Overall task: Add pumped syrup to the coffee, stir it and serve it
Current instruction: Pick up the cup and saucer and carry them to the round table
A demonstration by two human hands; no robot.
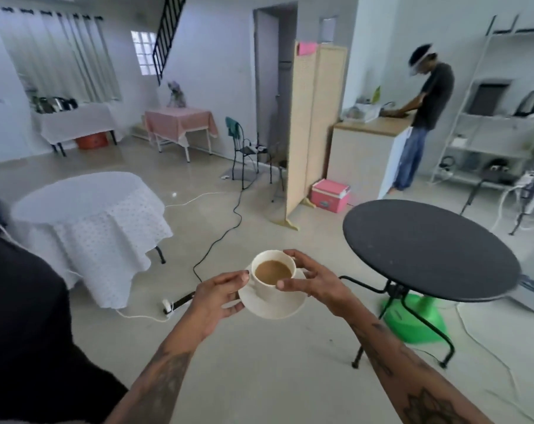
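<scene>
Carrying the cup [273, 272] on its saucer [271, 304] out over bare floor, I've got the left hand [216, 296] pinching the saucer's edge, thumb on top and fingers curled under, while the right hand [310, 283] steadies the cup's rim with thumb and fingertips clamped lightly on it. Coffee [273, 270] sits fairly high, so any tilt or jolt could slop it over. The cup only rests on the saucer and may slide if I loosen that rim grip. Near my path lie a power strip [175, 304] and a black cable [225, 228], both trip risks. Beyond, the black table [427, 249] looks like my likely landing spot; its spread legs could catch a foot.
</scene>
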